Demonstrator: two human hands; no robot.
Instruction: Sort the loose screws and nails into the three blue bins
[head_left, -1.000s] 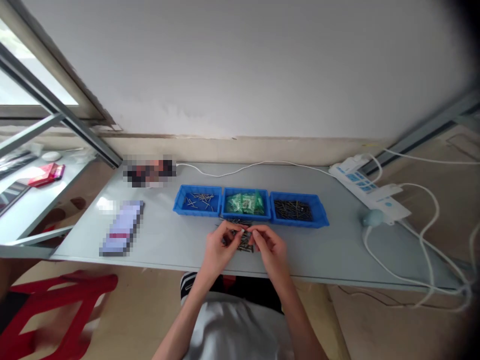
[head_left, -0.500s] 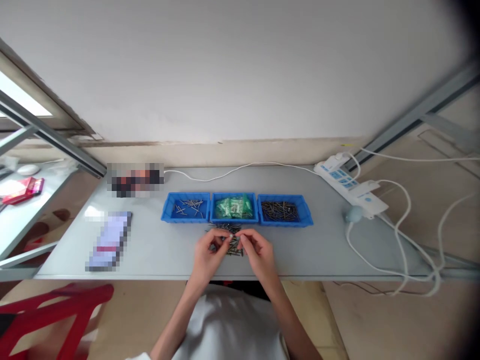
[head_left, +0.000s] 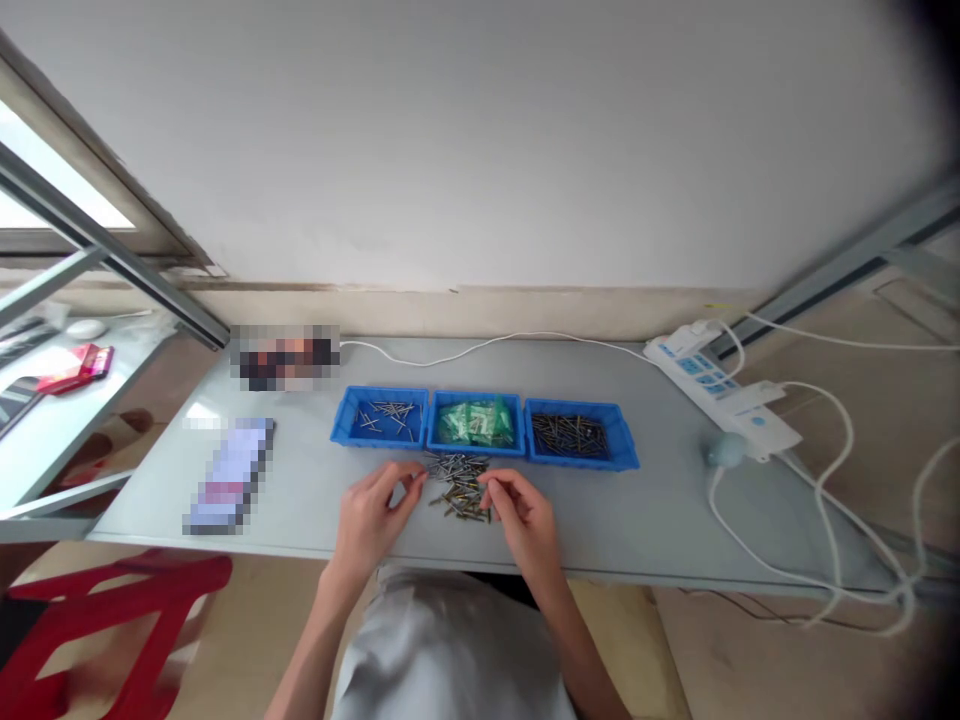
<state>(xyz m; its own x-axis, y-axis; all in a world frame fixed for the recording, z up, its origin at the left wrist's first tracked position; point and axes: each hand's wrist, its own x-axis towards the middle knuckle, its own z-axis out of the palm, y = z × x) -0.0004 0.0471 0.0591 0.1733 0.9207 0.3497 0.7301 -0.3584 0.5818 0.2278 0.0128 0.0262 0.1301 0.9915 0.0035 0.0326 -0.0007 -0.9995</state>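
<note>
My left hand [head_left: 375, 515] is at the left edge of a pile of loose screws [head_left: 461, 485], thumb and index fingertip brought together; anything between them is too small to make out. On the pile's right side, my right hand [head_left: 525, 510] has its fingers curled and pinched over the screws, and what it grips cannot be made out. The pile mixes silvery and brass-coloured pieces. Just behind it stand three blue bins in a row: the left bin [head_left: 343, 430] with thin silvery pins, the middle one with green-and-white packets [head_left: 476, 422], the right one with dark screws [head_left: 566, 435].
A blurred-out phone-like object [head_left: 232, 475] lies on the grey table [head_left: 637, 520] at left, another blurred item [head_left: 289, 358] behind it. At right are a white power strip [head_left: 720, 390] and looping white cables [head_left: 832, 500]. A red stool [head_left: 150, 610] stands below left.
My hands have moved apart from where they met over the pile. My left hand has gone left, uncovering more screws; my right hand stays near the pile. The view has shifted slightly.
</note>
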